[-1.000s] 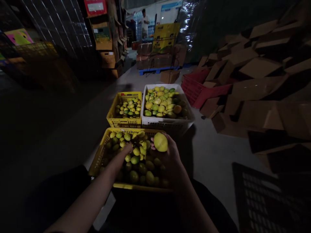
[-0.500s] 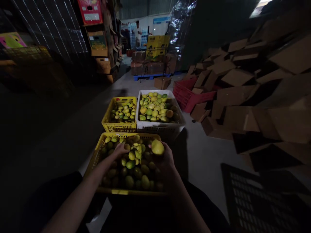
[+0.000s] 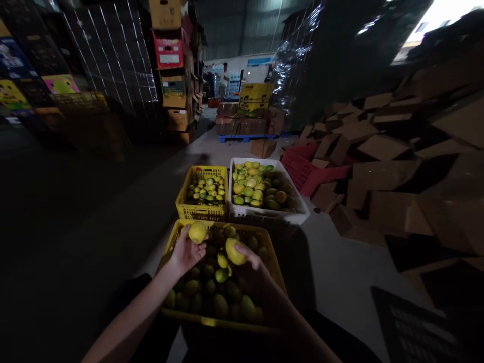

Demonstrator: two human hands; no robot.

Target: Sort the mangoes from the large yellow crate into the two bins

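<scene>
In the head view, we have both bare hands over the near yellow crate (image 3: 206,321), a fruit in each. Our left grip (image 3: 186,257) is curled around a round yellow fruit (image 3: 197,232), with the thumb along its left side and the other fingers bent below it, near the crate's far rim. Our right grip (image 3: 254,263) is closed on a larger yellow-green fruit (image 3: 234,251), its thumb lying across the right side; we cannot tell how the fingers beneath are set. The two fruits are apart, level with the middle and far part of the crate.

Below our hands, the loose fruits (image 3: 221,275) fill the crate, a few of them brightly lit and the rest in shadow. Just beyond it on the floor (image 3: 336,257), we see a smaller yellow crate (image 3: 202,213) on the left, close beside a white crate (image 3: 280,216), both holding similar fruit. To the right lie a red crate (image 3: 298,169) and heaped cardboard boxes (image 3: 389,176). Farther back, a person (image 3: 224,78) stands beyond a blue pallet (image 3: 245,137) bearing boxes.
</scene>
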